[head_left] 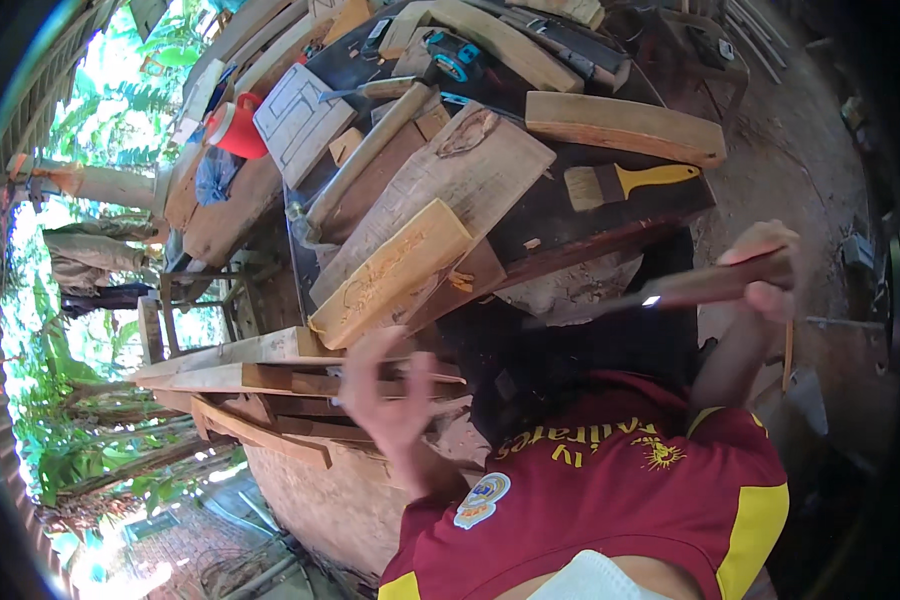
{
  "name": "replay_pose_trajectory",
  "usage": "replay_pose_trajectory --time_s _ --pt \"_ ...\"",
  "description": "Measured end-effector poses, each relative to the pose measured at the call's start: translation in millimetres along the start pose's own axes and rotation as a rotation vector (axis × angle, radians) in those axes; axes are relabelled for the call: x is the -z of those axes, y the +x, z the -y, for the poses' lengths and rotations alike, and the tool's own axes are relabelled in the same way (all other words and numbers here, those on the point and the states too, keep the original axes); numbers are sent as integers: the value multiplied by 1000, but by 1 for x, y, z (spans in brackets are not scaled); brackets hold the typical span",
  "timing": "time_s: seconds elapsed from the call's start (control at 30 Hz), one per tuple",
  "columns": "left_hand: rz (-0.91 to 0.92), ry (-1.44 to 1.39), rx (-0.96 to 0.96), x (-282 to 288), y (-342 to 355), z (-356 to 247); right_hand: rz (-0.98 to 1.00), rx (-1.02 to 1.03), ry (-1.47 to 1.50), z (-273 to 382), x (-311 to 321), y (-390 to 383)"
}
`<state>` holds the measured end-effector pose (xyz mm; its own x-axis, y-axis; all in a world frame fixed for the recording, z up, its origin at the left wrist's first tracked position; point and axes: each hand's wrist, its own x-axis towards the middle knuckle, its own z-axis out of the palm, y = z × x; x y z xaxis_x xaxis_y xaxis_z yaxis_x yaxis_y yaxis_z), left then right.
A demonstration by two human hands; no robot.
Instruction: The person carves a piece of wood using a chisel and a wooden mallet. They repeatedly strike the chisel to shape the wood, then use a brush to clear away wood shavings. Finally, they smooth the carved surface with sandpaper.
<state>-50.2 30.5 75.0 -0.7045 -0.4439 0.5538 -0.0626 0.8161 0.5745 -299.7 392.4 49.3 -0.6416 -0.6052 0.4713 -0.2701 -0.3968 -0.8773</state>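
My right hand (765,262) is closed around the brown handle of a long chisel-like tool (705,287). Its blade points left across my lap, and motion smears the tip. To the left, my left hand (388,395) is lifted with its fingers apart and nothing visible in them, though it is blurred. Just beyond it lies a pale yellow wood block (395,272) with shavings and a roughened, cut face. The block rests against a wide grey-brown plank (435,190) on the dark workbench (530,215), one end sticking out toward me.
A yellow-handled paintbrush (630,185) and a thick curved beam (625,128) lie at the bench's right. Farther back are a round wooden rod (368,155), a blue-and-black tape measure (454,56) and a red jug (236,128). Stacked boards (260,375) stand beside my left hand.
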Motion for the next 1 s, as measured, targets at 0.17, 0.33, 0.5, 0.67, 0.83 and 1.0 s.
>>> replay_pose_trajectory --time_s 0.17,0.33,0.5,0.67,0.83,1.0 --pt "-306 222 127 20 -8 50 -320 -14 318 -23 10 -5" --pt "-333 482 94 8 -1 46 -281 -30 233 -76 -73 60" --pt "-178 631 -27 18 7 47 -169 -286 -128 -84 -99 129" --pt "-96 637 -20 19 8 38 -364 -52 -928 -80 -88 115" --pt "-63 400 253 12 14 33 -339 -18 -1143 -66 -69 76" --pt "-37 526 174 20 28 36 -57 -48 -1326 -60 -50 63"
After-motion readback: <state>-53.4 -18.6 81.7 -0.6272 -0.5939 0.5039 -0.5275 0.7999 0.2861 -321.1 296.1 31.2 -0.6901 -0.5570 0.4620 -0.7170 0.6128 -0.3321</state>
